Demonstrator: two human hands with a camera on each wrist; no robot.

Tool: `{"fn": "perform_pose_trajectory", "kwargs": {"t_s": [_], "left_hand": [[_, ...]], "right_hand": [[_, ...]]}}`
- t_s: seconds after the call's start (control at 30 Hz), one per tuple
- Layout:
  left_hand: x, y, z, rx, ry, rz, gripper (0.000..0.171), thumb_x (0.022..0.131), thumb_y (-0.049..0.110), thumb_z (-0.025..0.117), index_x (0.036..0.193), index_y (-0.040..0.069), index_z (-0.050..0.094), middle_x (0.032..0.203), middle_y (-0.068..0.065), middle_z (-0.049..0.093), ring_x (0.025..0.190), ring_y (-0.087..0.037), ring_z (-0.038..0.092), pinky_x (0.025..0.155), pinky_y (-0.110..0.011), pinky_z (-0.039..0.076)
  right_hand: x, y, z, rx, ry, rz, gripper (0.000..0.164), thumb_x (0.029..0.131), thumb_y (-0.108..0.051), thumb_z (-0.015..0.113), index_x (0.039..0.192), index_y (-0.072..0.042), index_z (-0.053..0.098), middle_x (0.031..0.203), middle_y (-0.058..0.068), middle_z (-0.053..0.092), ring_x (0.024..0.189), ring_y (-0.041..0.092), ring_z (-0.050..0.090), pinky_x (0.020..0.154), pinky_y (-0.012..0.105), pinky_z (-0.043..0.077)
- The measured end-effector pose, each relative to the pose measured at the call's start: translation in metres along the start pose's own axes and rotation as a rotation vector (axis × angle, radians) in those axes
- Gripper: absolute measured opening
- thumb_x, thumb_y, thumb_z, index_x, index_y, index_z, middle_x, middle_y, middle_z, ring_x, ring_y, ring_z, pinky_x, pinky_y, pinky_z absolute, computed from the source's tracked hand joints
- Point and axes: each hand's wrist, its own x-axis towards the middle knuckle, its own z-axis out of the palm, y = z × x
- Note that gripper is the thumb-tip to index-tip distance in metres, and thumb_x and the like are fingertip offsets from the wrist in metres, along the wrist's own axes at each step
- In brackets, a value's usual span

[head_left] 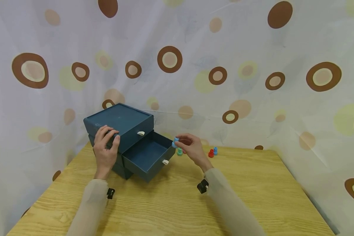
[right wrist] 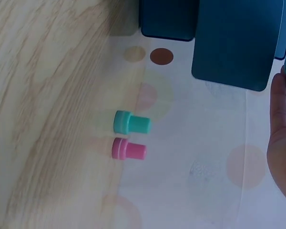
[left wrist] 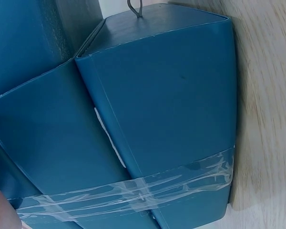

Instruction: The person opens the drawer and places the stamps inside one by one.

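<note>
Blue stamp (head_left: pixel 175 142), just below frame centre | pinched in right hand (head_left: pixel 192 149), narrow end up, slightly tilted | pulled-out drawer (head_left: pixel 154 170) immediately lower-left | left hand (head_left: pixel 105 147) farther off, frame left, loosely spread on cabinet (head_left: pixel 119 118)

Spotted cloth (head_left: pixel 191 29) around my wood-grained table (head_left: pixel 153 209)
On the far side, facing me, the pale, creased cloth shows pale-centred brown rings (head_left: pixel 169 59), solid brown ovals (head_left: pixel 280 14) and faint tan spots (head_left: pixel 185 112); it runs along my left and right too. The yellowish tabletop stretches from near me to the cloth's foot.
</note>
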Motion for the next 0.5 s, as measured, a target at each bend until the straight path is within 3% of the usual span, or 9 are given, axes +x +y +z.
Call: {"fn": "perform_pose_trajectory", "kwargs": {"t_s": [0.1, 0.23, 0.3, 0.5], "left_hand": [[0.000, 0.000, 0.000, 0.006, 0.002, -0.001, 0.020, 0.089, 0.020, 0.065, 0.100, 0.006, 0.075, 0.114, -0.018, 0.064, 0.129, -0.032, 0.049, 0.114, -0.052, 0.030], [0.000, 0.000, 0.000, 0.010, 0.005, -0.003, 0.021, 0.090, 0.021, 0.065, 0.100, 0.006, 0.075, 0.114, -0.018, 0.064, 0.129, -0.032, 0.049, 0.114, -0.052, 0.030], [0.001, 0.000, 0.000, 0.008, 0.003, -0.002, 0.021, 0.090, 0.021, 0.065, 0.100, 0.006, 0.075, 0.114, -0.018, 0.064, 0.130, -0.032, 0.049, 0.114, -0.052, 0.030], [0.001, 0.001, 0.001, -0.009, 0.004, 0.006, 0.019, 0.088, 0.018, 0.066, 0.099, 0.006, 0.075, 0.113, -0.018, 0.065, 0.129, -0.033, 0.049, 0.113, -0.052, 0.030]], "right_hand": [[0.003, -0.005, 0.007, 0.013, -0.014, -0.028, 0.029, 0.091, -0.002, 0.066, 0.118, 0.009, 0.063, 0.113, 0.023, 0.065, 0.086, 0.005, 0.065, 0.063, 0.020, 0.050], [0.006, -0.011, 0.019, 0.000, -0.033, -0.055, 0.030, 0.090, -0.002, 0.067, 0.118, 0.009, 0.063, 0.118, 0.026, 0.062, 0.095, 0.003, 0.066, 0.083, 0.023, 0.055], [0.007, -0.014, 0.024, -0.002, -0.032, -0.055, 0.031, 0.090, -0.001, 0.067, 0.119, 0.008, 0.063, 0.118, 0.027, 0.062, 0.096, 0.005, 0.066, 0.084, 0.023, 0.055], [0.008, -0.020, 0.036, -0.005, -0.051, -0.042, 0.035, 0.090, -0.001, 0.067, 0.123, 0.009, 0.062, 0.121, 0.027, 0.063, 0.104, 0.032, 0.066, 0.083, 0.022, 0.055]]}}
